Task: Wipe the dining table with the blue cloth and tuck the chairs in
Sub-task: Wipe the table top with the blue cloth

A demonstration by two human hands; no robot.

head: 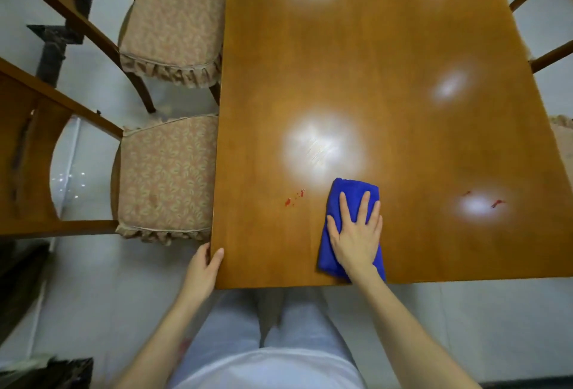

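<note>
Presses the blue cloth flat near the worktop's front edge with the right hand, fingers straight. Grips the near left corner with the left hand, thumb on top. Judged early in the wiping. Left to clear: one cluster of red spots just beside the cloth and two red smears well to its right. Counted on the left: two cushioned seats, far chair and near chair, neither tucked in. Parts of more at the right edge.

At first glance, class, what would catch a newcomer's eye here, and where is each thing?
The blue cloth stands out on the wooden table, near its front edge, under the flat right hand. Red spots lie just left of it, more to its right. The left hand grips the near-left corner.
</note>
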